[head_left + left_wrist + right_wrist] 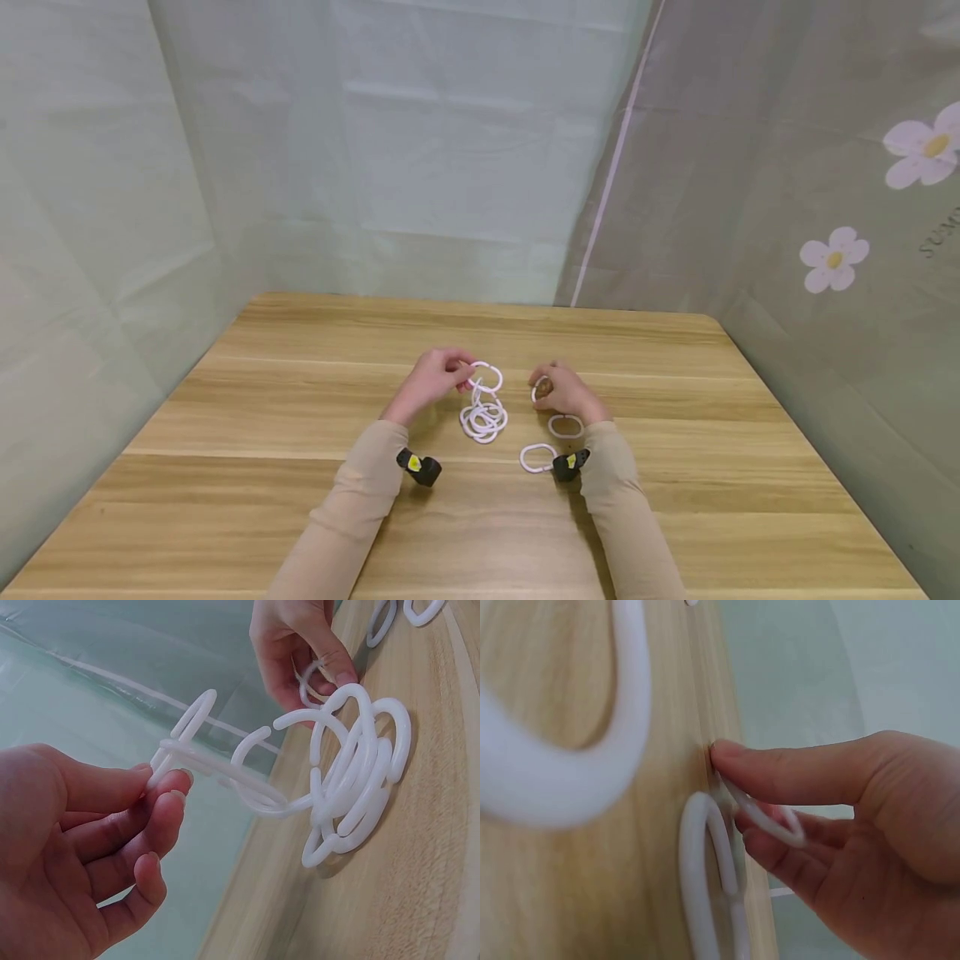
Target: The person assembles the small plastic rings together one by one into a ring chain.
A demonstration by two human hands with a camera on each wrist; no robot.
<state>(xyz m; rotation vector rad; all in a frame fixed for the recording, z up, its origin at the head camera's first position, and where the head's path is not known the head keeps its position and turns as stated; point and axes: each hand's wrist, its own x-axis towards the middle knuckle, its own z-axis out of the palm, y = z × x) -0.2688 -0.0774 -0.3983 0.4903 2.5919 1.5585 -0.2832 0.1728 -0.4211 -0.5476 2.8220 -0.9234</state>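
Observation:
My left hand [437, 379] pinches a white oval curtain ring [196, 714] between thumb and fingertips. That ring is raised at one end of a chain of linked white rings; the rest of the chain lies heaped in a small pile [366, 731] on the wooden table. To the right of the pile, my right hand [566, 390] pinches a separate white ring [759, 817] between thumb and fingers, low over the tabletop. The fingers partly cover this ring in the head view. In the right wrist view, a gap shows in the side of a nearby ring [692, 877].
Two loose white rings lie near my right wrist: one ring [566, 437] just below the hand, another ring [536, 471] closer to me. Small black cameras [427, 472] sit on both wrists. Hanging pale sheets [465, 167] border the wooden table [300, 392].

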